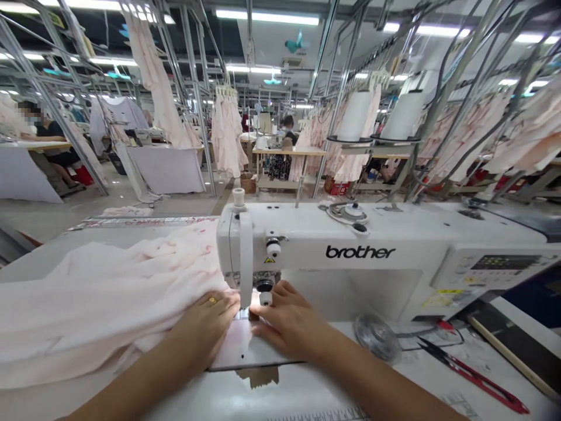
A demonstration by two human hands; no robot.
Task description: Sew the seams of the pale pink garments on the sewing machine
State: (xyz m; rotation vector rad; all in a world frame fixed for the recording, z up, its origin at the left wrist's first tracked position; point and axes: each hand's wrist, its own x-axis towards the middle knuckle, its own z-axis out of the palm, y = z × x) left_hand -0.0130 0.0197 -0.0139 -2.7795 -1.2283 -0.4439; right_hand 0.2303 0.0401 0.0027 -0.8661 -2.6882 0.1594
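A pale pink garment [144, 292] is spread over the left of the sewing table, its right edge running up to the needle area of a white sewing machine [307, 234]. My left hand [214, 316], with a ring on one finger, lies on this cloth, fingers closed on its edge just left of the presser foot [243, 314]. On the other side, my right hand [289, 318] reaches in by the presser foot, thumb and fingers apart. A white knob on the machine partly covers its fingertips. The cloth right under the needle is hidden.
Red thread snips [477, 374] and a clear round bobbin-like disc [377, 338] lie right of my right arm. A ruler strip [324, 415] runs along the front. Two thread cones [355, 116] stand behind the machine; co-workers and hanging pink garments [228, 131] are farther back.
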